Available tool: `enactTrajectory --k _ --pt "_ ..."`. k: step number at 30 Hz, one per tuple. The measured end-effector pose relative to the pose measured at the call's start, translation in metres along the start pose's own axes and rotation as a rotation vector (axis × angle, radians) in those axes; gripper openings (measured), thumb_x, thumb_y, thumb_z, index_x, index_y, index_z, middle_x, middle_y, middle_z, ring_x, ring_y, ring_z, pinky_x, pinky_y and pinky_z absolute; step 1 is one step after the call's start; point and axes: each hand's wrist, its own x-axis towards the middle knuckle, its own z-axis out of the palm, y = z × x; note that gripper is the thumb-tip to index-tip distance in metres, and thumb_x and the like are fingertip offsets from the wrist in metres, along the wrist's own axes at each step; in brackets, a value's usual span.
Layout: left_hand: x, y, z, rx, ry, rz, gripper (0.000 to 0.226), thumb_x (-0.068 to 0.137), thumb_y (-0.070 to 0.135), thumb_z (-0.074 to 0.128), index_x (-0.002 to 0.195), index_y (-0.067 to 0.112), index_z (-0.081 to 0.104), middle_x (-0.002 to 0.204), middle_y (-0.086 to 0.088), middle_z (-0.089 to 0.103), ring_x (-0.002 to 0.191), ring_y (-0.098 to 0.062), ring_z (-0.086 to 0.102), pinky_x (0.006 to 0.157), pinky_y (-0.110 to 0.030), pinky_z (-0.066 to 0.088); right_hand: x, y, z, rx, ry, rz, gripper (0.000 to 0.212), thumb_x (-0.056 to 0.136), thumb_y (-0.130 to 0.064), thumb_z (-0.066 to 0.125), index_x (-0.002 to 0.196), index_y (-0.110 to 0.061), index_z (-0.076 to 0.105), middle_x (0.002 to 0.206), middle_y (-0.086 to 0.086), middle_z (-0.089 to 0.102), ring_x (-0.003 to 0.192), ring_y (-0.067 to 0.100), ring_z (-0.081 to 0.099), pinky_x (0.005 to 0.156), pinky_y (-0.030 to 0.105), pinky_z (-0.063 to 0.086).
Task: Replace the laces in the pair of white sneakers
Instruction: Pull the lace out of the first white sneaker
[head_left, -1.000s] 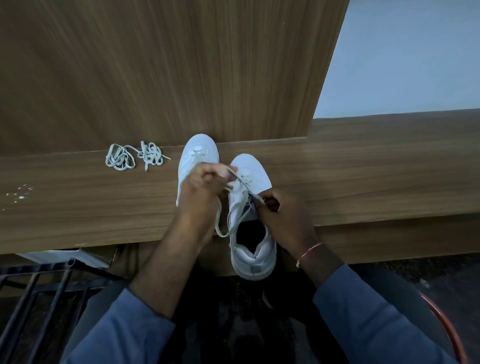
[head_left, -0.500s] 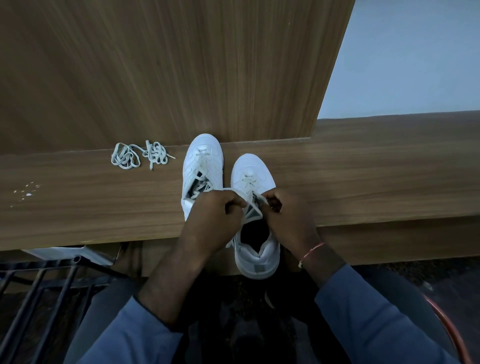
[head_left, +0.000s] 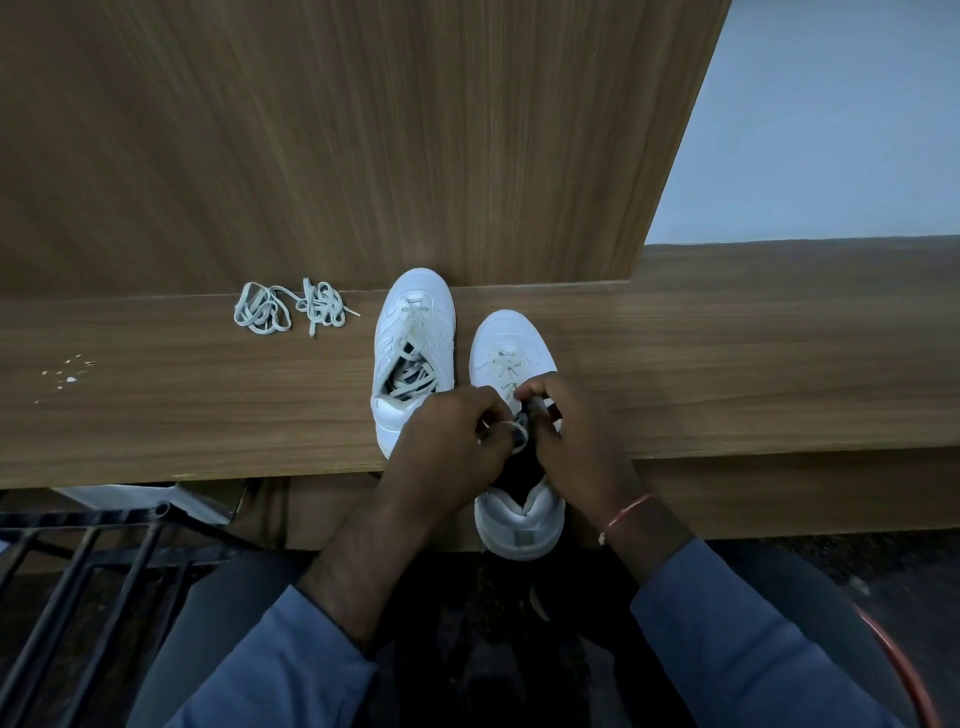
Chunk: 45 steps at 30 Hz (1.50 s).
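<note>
The nearer sneaker (head_left: 519, 525) overhangs the wooden ledge (head_left: 727, 364). The left hand (head_left: 452, 441) has drawn in beside the right hand (head_left: 571, 447), and both pinch its lace (head_left: 505, 364). The far sneaker (head_left: 413, 332) is now uncovered, with the spare laces (head_left: 288, 312) lying to its left.

Dim, flat light w/ a cool blue-grey cast; source can't be told. Brightest area is the pale wall (head_left: 831, 119) top right. White sneakers (head_left: 415, 296) read bluish, and toe detail is kept. Wood panel (head_left: 311, 130) darkens toward the top-left corner, i.e. vignetting. Shadows are weak & soft: a darker band under the shelf (head_left: 727, 364) front lip. Below that, btw the sleeves (head_left: 291, 665), it's nearly black and detail is lost. Left hand (head_left: 447, 447) & right hand (head_left: 576, 447) are underexposed, so the lace (head_left: 519, 430) they pinch is hard to read. Wide-angle distortion: panel's right edge leans, shelf lines bow near frame edges. Centre is fairly sharp; bottom corners softer, w/ some noise.
</note>
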Motion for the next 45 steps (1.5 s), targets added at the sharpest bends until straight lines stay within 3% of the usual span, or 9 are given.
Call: enactTrajectory --k 7,12,17,21,27,32,37,41,45 --pt "-0.002 0.003 -0.001 -0.042 0.006 -0.080 0.042 0.085 0.029 0.063 0.048 0.011 0.054 0.044 0.000 0.053 0.043 -0.018 0.049 0.048 -0.033 0.042 0.000 -0.002 -0.002 -0.059 0.013 0.005 0.022 0.089 -0.001 0.056 0.082 -0.017 0.069 0.088 -0.004 0.066 0.081 0.007 0.060 0.069 0.013 0.044" --pt "0.006 -0.005 0.009 0.036 0.076 -0.153 0.024 0.077 0.038 0.071 0.093 0.022 0.062 0.077 0.008 0.061 0.071 -0.010 0.059 0.066 -0.028 0.047 -0.003 -0.008 -0.001 -0.056 0.035 0.008 0.017 0.087 -0.009 0.059 0.089 -0.016 0.075 0.092 -0.004 0.069 0.087 0.005 0.061 0.077 0.016 0.048" --pt "0.007 -0.008 0.009 0.074 0.092 -0.143 0.008 0.080 0.026 0.066 0.085 0.019 0.065 0.066 0.006 0.061 0.067 -0.015 0.059 0.066 -0.031 0.049 -0.006 -0.007 0.004 -0.268 0.039 0.011 0.016 0.087 -0.034 0.063 0.095 -0.022 0.069 0.093 -0.003 0.066 0.083 0.014 0.061 0.071 0.035 0.052" --pt "0.006 -0.012 0.008 0.012 0.114 -0.165 0.016 0.080 0.024 0.067 0.096 0.022 0.066 0.069 0.008 0.064 0.069 -0.011 0.063 0.067 -0.031 0.052 -0.002 -0.010 0.005 -0.556 0.021 -0.022 0.011 0.082 -0.014 0.061 0.092 -0.020 0.062 0.099 0.002 0.058 0.093 0.025 0.055 0.072 0.035 0.046" --pt "0.005 -0.015 0.009 -0.096 0.091 -0.179 0.014 0.079 0.023 0.071 0.092 0.019 0.067 0.079 0.008 0.069 0.074 -0.006 0.065 0.073 -0.032 0.054 -0.002 -0.013 0.007 -0.084 0.038 0.053 0.008 0.081 -0.023 0.061 0.081 -0.021 0.069 0.089 -0.005 0.063 0.085 0.010 0.059 0.074 0.034 0.051" --pt "0.005 -0.019 0.010 -0.102 0.053 -0.166 0.012 0.081 0.019 0.069 0.092 0.021 0.066 0.080 0.008 0.070 0.075 -0.006 0.066 0.074 -0.035 0.056 -0.003 -0.020 0.009 -0.576 -0.056 0.105 0.029 0.088 -0.043 0.053 0.094 -0.024 0.074 0.113 0.000 0.061 0.111 0.023 0.052 0.085 0.034 0.043" --pt "0.005 -0.019 0.009 -0.096 0.048 -0.168 0.009 0.081 0.020 0.069 0.090 0.021 0.067 0.077 0.008 0.069 0.072 -0.005 0.064 0.071 -0.034 0.055 0.006 -0.026 -0.004 0.318 -0.184 0.424 0.026 0.081 -0.022 0.062 0.080 0.005 0.064 0.095 0.010 0.061 0.099 0.021 0.057 0.077 0.032 0.043" --pt "0.004 -0.019 0.011 -0.076 0.054 -0.180 0.010 0.078 0.021 0.066 0.088 0.023 0.067 0.074 0.008 0.068 0.071 -0.009 0.064 0.071 -0.037 0.055 0.028 -0.027 -0.054 1.161 0.023 0.668 0.006 0.066 -0.016 0.052 0.063 -0.011 0.051 0.091 0.013 0.065 0.091 0.026 0.061 0.083 0.039 0.047" --pt "0.003 -0.019 0.012 -0.077 0.072 -0.171 0.012 0.076 0.020 0.067 0.089 0.021 0.067 0.073 0.006 0.068 0.071 -0.012 0.064 0.069 -0.039 0.054 0.049 -0.009 -0.101 1.253 0.353 0.549 0.006 0.065 -0.022 0.053 0.071 -0.020 0.052 0.090 0.000 0.065 0.094 0.018 0.065 0.092 0.039 0.047"
